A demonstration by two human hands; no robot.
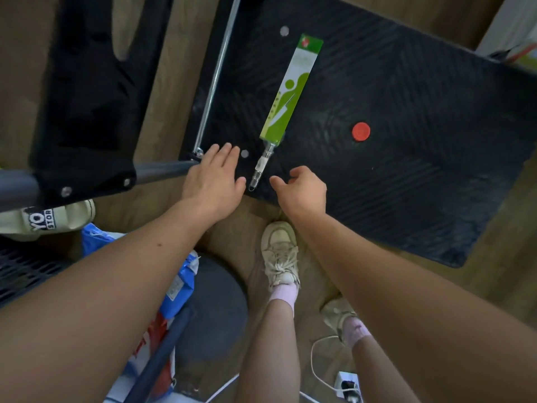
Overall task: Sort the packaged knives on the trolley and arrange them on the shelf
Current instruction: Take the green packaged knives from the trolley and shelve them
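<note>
Reaching down over the near edge of the trolley [406,158], your two hands flank one packaged knife [287,93] and neither touches it. Your left hand [213,177] is flat and open, palm down, fingers together, empty, resting at the trolley's near corner just beside the metal rail [216,74]. Your right hand [303,190] is loosely curled, thumb pointing toward the left hand, holding nothing. The knife lies flat on the black ribbed deck, its clear handle [261,167] ending between your two hands, nearer the left thumb, and its green and white sleeve running away from both hands. A red disc [361,131] sits on the deck beyond your right hand, well apart from the knife.
</note>
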